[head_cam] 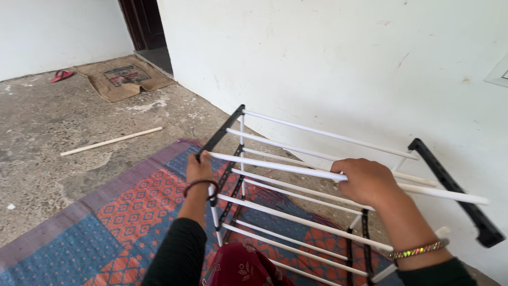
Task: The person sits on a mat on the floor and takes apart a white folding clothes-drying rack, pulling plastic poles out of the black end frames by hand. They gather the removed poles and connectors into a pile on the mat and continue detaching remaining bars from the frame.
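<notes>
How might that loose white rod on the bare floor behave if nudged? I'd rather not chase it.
The loose rod looks round and thin, so it would probably roll. It seems light and rigid. The rough concrete floor might stop it soon.

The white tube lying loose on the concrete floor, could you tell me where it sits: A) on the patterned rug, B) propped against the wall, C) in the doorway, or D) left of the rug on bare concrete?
D: the loose white tube lies flat on the bare concrete floor, left of the patterned rug and apart from the rack.
</notes>
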